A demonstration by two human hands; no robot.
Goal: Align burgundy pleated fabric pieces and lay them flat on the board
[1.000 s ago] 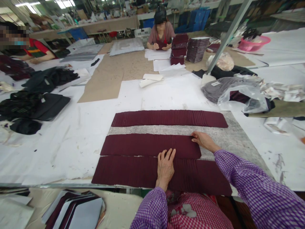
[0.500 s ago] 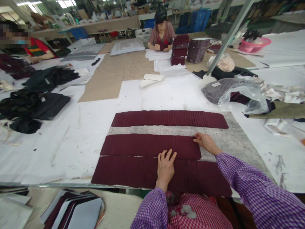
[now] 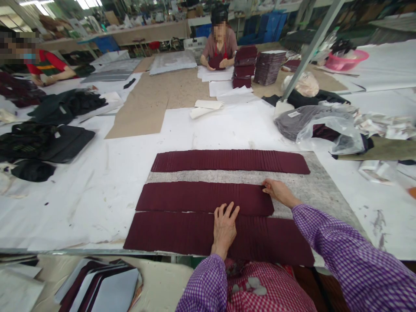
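Note:
Three rows of overlapping maroon fabric pieces lie on a grey board (image 3: 325,186) in front of me: a far row (image 3: 227,161), a middle row (image 3: 182,197) and a near row (image 3: 172,232). My left hand (image 3: 225,225) rests with its fingers spread across the near row, fingertips on the lower edge of the middle row. At the right end of the middle row, my right hand (image 3: 276,190) pinches the upper corner of the last maroon fabric piece (image 3: 256,201) between thumb and fingers.
Dark folded cloth (image 3: 68,141) lies at the left. A clear plastic bag (image 3: 344,138) and grey cloth sit at the right beside a slanted metal post (image 3: 312,52). Across the table a person (image 3: 219,43) handles maroon fabric near tall stacks (image 3: 245,67). Below the edge are layered pieces (image 3: 110,286).
Both my hands stay in nearly the same places on the rows. The person across has lowered their hands onto the maroon fabric. The view has shifted slightly.

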